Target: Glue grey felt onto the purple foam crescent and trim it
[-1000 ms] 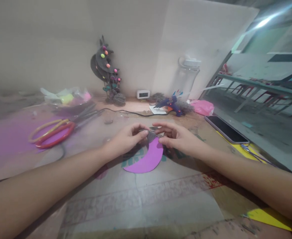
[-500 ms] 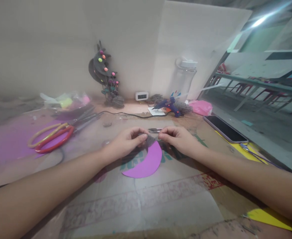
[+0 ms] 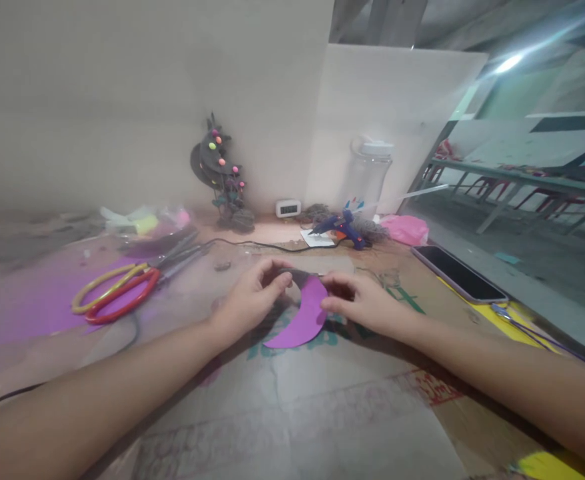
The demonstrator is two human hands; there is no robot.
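Observation:
A purple foam or paper crescent (image 3: 300,323) is held above the cardboard, its pointed tip towards me and its upper end covered in dark grey yarn-like material. My left hand (image 3: 255,290) pinches that grey end between thumb and fingers. On the crescent's outer right edge, the thumb and fingers of my right hand (image 3: 357,300) close around it. The fingertips behind the piece are hidden.
Red-and-yellow-handled scissors (image 3: 122,300) lie at left on purple sheet. Behind are a decorated grey crescent ornament (image 3: 217,167), a small digital clock (image 3: 288,209), a blue glue gun (image 3: 342,229) and a clear bottle (image 3: 367,173). A phone (image 3: 457,273) lies at right.
My right hand has shifted from beside the grey end down onto the crescent's right edge. The crescent is turned more upright, and the camera view has tipped up slightly.

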